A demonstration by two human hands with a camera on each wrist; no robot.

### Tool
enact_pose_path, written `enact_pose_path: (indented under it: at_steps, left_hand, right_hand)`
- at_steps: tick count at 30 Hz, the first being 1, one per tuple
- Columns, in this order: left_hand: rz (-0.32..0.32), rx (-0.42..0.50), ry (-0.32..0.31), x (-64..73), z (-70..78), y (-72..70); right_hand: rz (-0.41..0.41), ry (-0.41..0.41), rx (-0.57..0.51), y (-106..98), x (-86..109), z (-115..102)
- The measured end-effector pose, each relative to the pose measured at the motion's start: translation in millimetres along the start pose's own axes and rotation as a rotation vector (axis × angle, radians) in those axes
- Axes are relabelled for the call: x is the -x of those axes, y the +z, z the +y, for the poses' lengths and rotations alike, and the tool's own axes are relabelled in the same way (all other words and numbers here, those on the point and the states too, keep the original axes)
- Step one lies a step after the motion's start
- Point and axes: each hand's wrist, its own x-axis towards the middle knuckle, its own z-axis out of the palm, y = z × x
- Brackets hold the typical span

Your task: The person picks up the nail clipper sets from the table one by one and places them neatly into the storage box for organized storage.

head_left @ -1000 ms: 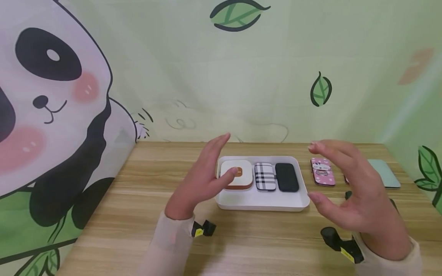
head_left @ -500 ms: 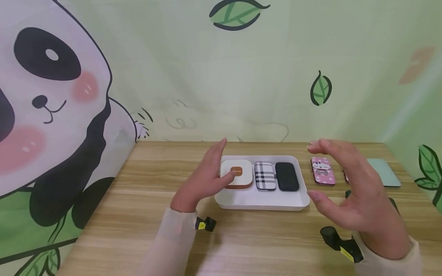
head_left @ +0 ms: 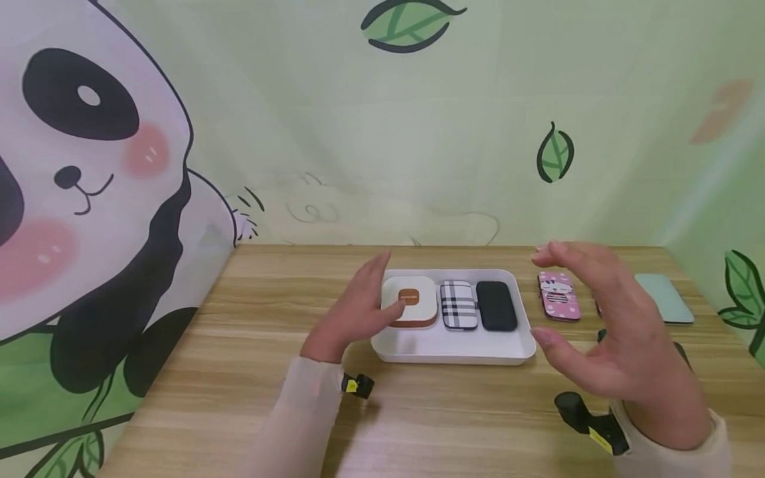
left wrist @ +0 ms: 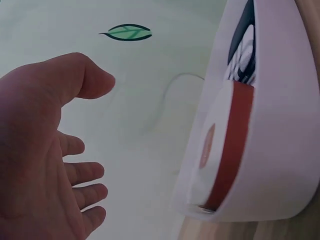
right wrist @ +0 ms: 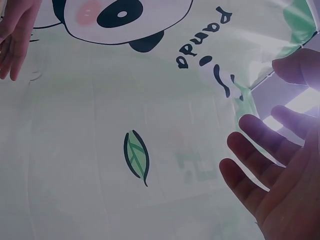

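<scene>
My left hand [head_left: 354, 308] hovers by the left end of a white tray [head_left: 454, 349], fingers extended and thumb spread. Its thumb overlaps a rounded square white box [head_left: 421, 311] with a brown base and label in the head view, but the left wrist view shows a gap between hand [left wrist: 40, 145] and tray. Beside the box lie a plaid flat case [head_left: 459, 305] and a black flat case [head_left: 497, 306]. Raised to the right of the tray, my right hand [head_left: 621, 332] holds nothing, its fingers loosely bent and thumb apart.
Right of the tray are a pink cat-patterned case [head_left: 558, 297] and a mint-green case [head_left: 665, 299]. Other items behind my right hand are mostly hidden. A printed cloth backdrop [head_left: 418, 146] rises behind the wooden table [head_left: 287, 292].
My left hand has shifted slightly to the right and sunk a little, its fingertips lower than before. The right hand and the items in the tray stay where they were.
</scene>
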Motion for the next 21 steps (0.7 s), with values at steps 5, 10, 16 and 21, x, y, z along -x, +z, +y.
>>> enact_pose_path:
  at_steps: [5, 10, 16, 21]
  left_hand:
    - [-0.05, -0.016, -0.084, -1.7, -5.3, 7.7]
    - [-0.073, -0.014, -0.106, -2.7, -10.3, 12.1]
    - [-0.057, -0.004, -0.113, -3.9, -20.6, 14.3]
    - [-0.089, -0.014, -0.136, -5.4, -29.3, 19.6]
  right_hand:
    - [-0.001, -0.011, 0.008, 1.0, -1.0, 0.0]
    - [0.007, -0.033, 0.008, 2.5, -2.1, 0.5]
    - [0.008, -0.031, 0.019, 3.9, -2.5, -0.2]
    - [0.003, -0.033, 0.03, 4.3, -3.5, -1.4]
